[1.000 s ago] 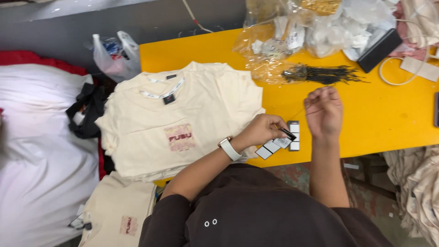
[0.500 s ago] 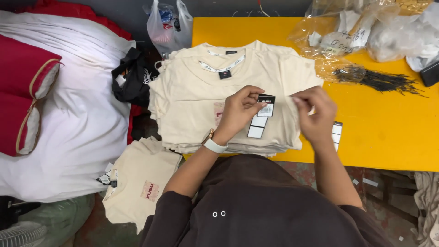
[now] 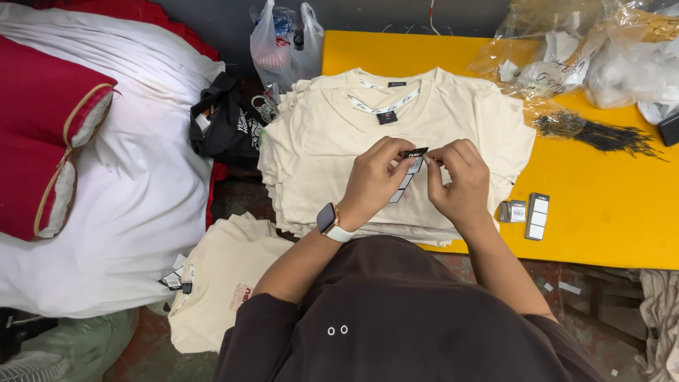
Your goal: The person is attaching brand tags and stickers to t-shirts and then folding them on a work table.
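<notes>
A stack of cream T-shirts [image 3: 332, 134] lies on the yellow table [image 3: 608, 212]. Over its middle, my left hand [image 3: 371, 180] pinches a narrow black-and-white hang tag [image 3: 410, 166], a smartwatch on that wrist. My right hand [image 3: 460, 177] meets it at the tag's top end, fingers closed on the tag; whether a fastener is in them I cannot tell. More tags [image 3: 537, 216] lie on the table just right of my right hand. A bundle of thin black tag fasteners [image 3: 601, 134] lies further right.
Crinkled clear plastic bags [image 3: 566, 49] crowd the table's far right. A white carrier bag [image 3: 286, 42] and a black bag [image 3: 226, 124] sit left of the table. Finished cream shirts [image 3: 219, 283] lie on the floor. A white sack [image 3: 134, 198] and red cushion [image 3: 42, 141] fill the left.
My view has shifted left and down. My left hand lifted a tag from the table's front edge over the shirt stack, and my right hand came in to meet it.
</notes>
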